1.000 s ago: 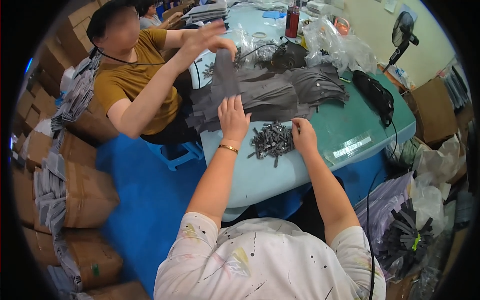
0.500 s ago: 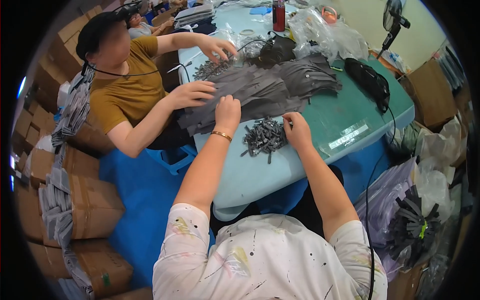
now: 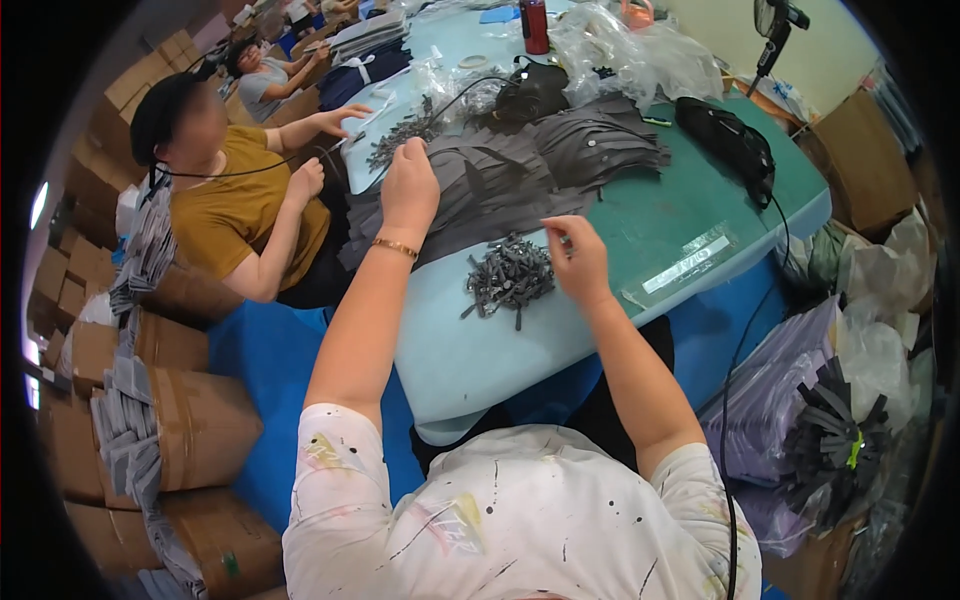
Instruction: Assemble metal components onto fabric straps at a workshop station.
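Left grip (image 3: 410, 187): fingers curled, contents hidden.
Grey fabric strips (image 3: 490, 165): right of it.
Right grip (image 3: 578, 252): loosely curled, hold unclear.
Small-piece pile (image 3: 510, 275): just left; brushing could scatter it.

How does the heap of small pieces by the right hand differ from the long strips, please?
The heap is a compact jumble, while the strips lie in broad overlapping layers. The heap's pieces are short; the strips are long. The heap covers less table than the strips. Both are dark grey.
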A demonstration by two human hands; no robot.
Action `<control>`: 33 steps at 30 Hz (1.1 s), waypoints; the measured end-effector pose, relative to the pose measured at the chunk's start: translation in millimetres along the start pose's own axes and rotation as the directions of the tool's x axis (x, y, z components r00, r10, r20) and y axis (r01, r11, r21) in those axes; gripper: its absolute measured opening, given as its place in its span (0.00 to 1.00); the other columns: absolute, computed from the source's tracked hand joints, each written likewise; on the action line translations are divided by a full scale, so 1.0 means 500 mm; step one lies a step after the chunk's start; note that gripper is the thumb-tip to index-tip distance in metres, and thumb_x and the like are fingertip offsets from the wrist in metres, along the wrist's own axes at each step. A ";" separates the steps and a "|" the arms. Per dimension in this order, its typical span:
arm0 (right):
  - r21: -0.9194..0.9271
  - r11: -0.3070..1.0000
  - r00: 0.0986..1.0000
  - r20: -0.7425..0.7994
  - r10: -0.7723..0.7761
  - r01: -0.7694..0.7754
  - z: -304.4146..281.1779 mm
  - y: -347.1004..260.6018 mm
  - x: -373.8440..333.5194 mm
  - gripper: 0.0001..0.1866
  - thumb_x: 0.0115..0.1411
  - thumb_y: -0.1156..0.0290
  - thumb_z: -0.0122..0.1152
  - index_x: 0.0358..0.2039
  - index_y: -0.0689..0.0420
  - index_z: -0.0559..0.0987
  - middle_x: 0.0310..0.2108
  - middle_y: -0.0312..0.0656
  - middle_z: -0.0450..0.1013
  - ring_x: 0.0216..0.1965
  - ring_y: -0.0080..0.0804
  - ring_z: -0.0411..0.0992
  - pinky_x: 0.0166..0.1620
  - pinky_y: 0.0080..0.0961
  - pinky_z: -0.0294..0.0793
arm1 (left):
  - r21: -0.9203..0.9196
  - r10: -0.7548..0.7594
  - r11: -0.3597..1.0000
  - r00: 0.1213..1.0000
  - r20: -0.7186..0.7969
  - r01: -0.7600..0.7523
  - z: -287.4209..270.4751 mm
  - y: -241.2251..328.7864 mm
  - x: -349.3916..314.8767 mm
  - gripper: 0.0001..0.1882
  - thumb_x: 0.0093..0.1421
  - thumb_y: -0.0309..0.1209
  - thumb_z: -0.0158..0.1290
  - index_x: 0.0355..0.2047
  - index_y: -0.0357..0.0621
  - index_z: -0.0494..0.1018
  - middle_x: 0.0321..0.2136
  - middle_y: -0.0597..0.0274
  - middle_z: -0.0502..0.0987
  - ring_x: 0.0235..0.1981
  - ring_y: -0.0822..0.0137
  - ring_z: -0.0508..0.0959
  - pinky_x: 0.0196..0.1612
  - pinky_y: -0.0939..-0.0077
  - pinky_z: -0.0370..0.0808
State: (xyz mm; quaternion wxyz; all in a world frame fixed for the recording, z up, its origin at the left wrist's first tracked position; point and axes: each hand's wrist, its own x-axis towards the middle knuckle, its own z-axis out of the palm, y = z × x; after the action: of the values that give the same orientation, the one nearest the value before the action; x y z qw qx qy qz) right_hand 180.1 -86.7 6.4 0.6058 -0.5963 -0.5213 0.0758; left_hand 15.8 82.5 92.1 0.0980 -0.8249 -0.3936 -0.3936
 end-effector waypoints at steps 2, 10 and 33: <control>0.400 0.831 0.912 0.302 0.277 -0.385 0.023 -0.027 -0.002 0.14 0.58 0.69 0.57 0.43 0.60 0.75 0.38 0.39 0.75 0.37 0.23 0.72 0.39 0.18 0.71 | -0.023 0.038 0.999 0.999 0.006 -0.037 -0.024 0.048 -0.006 0.10 0.57 0.24 0.40 0.40 0.38 0.65 0.34 0.47 0.71 0.35 0.47 0.73 0.35 0.58 0.72; 0.848 0.063 0.799 0.467 0.379 -0.526 0.048 -0.169 0.006 0.22 0.64 0.63 0.46 0.53 0.63 0.63 0.43 0.43 0.73 0.44 0.27 0.70 0.46 0.22 0.69 | -0.275 0.059 0.961 0.957 0.285 0.022 -0.154 0.199 -0.264 0.22 0.57 0.28 0.47 0.52 0.38 0.62 0.39 0.51 0.69 0.39 0.50 0.71 0.41 0.65 0.70; -0.313 0.944 0.940 0.341 0.009 0.104 0.056 -0.166 -0.247 0.37 0.43 0.76 0.61 0.56 0.62 0.60 0.33 0.48 0.71 0.30 0.47 0.71 0.29 0.36 0.71 | -0.534 -0.168 -0.532 0.536 0.827 0.657 -0.157 0.192 -0.362 0.18 0.66 0.33 0.36 0.54 0.38 0.60 0.52 0.53 0.66 0.55 0.59 0.65 0.57 0.66 0.63</control>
State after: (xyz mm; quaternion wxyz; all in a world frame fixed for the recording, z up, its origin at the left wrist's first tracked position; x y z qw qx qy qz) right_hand 61.2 -180.0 -1.3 0.4019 -0.6536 -0.6369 0.0747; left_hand -28.1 -122.6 27.6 -0.8157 -0.3349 -0.2741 -0.3838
